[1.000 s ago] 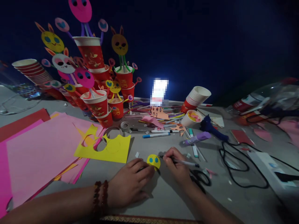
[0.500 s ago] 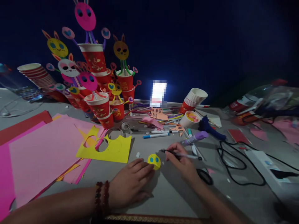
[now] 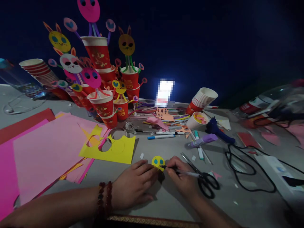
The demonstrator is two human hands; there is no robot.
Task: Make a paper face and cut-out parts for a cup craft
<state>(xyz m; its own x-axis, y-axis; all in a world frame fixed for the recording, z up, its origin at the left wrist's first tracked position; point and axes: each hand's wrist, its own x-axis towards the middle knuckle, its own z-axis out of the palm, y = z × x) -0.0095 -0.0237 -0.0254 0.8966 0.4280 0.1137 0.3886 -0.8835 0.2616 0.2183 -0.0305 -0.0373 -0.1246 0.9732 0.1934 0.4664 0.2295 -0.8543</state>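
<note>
A small yellow paper circle [image 3: 157, 161] with two blue eye dots is at the front middle of the table. My left hand [image 3: 134, 182], with two bead bracelets on its wrist, holds the lower edge of this circle under its fingertips. In my right hand [image 3: 180, 174] is a pen [image 3: 187, 173] with a clear barrel, pinched near its dark tip. That tip touches or nearly touches the circle just below the right eye. Black-handled scissors [image 3: 204, 180] lie beside my right hand, blades pointing away.
Red paper cups [image 3: 102, 101] carrying paper rabbit figures stand at the back left. Pink paper sheets [image 3: 47, 148] and a cut yellow sheet [image 3: 123, 150] lie to the left. Behind my hands are a blue marker [image 3: 161, 137] and a purple glue stick [image 3: 203, 140]. A black cord [image 3: 249, 190] loops at right.
My right hand has moved left and nearer, bringing the pen tip onto or close to the yellow circle. More of the scissors shows. My left hand stays at the circle.
</note>
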